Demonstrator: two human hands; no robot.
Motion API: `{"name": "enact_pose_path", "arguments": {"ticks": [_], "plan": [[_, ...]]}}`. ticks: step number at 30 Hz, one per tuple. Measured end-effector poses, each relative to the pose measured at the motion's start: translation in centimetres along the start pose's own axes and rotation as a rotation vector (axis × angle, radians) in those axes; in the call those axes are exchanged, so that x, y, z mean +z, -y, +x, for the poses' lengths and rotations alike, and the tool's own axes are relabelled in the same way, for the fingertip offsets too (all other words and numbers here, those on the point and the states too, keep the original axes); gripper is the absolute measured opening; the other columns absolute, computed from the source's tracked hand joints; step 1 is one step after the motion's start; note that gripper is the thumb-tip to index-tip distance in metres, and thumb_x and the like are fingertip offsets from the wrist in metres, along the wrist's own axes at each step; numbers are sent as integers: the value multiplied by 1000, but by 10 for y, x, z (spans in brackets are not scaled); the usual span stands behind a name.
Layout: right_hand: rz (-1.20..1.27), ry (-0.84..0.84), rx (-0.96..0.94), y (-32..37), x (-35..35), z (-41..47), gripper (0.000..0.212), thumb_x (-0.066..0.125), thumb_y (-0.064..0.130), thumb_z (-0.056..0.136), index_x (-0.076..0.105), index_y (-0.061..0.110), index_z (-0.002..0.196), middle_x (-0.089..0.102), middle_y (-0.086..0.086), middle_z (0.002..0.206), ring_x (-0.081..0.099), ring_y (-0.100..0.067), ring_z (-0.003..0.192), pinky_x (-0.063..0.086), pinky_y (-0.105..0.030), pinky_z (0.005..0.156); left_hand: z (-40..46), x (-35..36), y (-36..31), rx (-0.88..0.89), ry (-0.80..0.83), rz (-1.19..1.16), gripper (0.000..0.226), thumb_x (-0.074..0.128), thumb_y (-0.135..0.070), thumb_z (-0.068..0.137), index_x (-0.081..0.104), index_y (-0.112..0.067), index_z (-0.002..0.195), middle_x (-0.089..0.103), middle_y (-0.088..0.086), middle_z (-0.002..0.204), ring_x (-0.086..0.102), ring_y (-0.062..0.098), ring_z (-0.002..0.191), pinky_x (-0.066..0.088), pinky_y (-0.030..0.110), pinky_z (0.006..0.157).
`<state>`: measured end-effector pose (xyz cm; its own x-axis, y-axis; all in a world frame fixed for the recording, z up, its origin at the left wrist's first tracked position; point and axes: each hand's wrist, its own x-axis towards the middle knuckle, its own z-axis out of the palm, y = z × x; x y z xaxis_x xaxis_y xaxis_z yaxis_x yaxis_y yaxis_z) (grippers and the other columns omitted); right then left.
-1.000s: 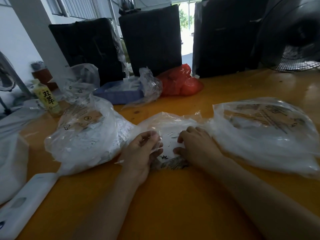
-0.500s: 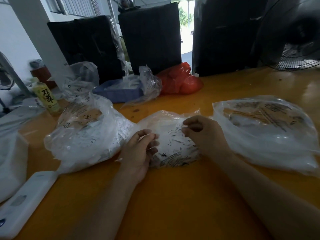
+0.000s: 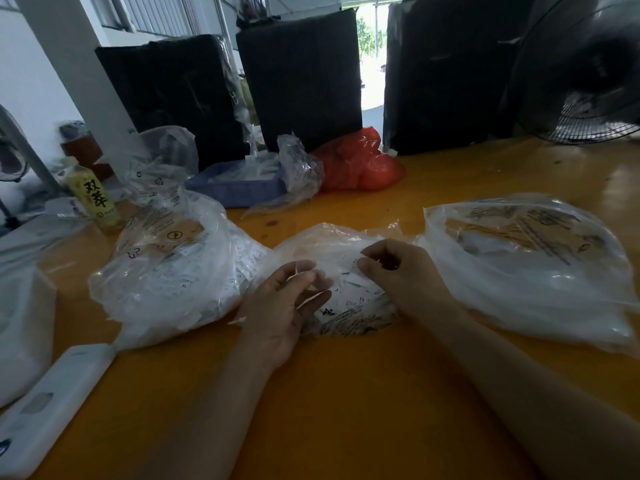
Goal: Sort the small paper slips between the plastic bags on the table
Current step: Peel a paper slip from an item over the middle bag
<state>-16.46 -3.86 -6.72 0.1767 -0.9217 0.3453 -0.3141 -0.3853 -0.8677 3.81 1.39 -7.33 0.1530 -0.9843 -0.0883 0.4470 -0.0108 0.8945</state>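
Note:
Three clear plastic bags lie in a row on the orange table (image 3: 346, 393). The middle bag (image 3: 343, 299) holds small white paper slips with black print. My left hand (image 3: 287, 303) rests at its left edge and holds several slips between its fingers. My right hand (image 3: 398, 271) hovers over the bag's top right with fingers curled, pinching something small; what it is cannot be made out. The left bag (image 3: 173, 271) is full of slips. The right bag (image 3: 526, 265) lies flatter with printed paper inside.
A white flat device (image 3: 52, 403) lies at the front left. A yellow drink bottle (image 3: 93, 199), a blue tray (image 3: 239, 188), a crumpled clear bag (image 3: 301, 171) and a red bag (image 3: 360, 164) stand behind. Black wrapped blocks (image 3: 304, 74) and a fan (image 3: 585, 71) line the back.
My right hand lifted off the middle bag and moved up and right, fingers curling into a pinch. My left hand stayed at the bag's left edge, its fingers spreading slightly around the slips.

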Motion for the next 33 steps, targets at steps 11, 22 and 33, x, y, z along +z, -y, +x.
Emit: {"name": "enact_pose_path", "arguments": {"ticks": [11,22,33], "plan": [[1,-15,-14,0,-1,1,18,71,17,93,62,33,94,71,9,90,70,-7,80,58,-26,72,0,0,0,-18,5,-20,29,60,11,95,69,-6,116,80,14,99,80,24,92,65,28,75],[79,-50,-57,9,-3,-3,8,72,24,94,67,29,92,70,6,86,68,-12,79,60,-35,77,-3,6,1,-17,-21,-41,39,79,-12,74,71,-1,111,80,18,102,80,27,96,64,33,84],[148,-48,-74,10,-2,-5,8,73,23,94,66,23,99,73,4,84,72,-12,78,63,-36,77,-7,8,-2,10,-10,49,34,77,-13,84,68,-5,116,80,14,112,79,23,102,63,23,68]]}}
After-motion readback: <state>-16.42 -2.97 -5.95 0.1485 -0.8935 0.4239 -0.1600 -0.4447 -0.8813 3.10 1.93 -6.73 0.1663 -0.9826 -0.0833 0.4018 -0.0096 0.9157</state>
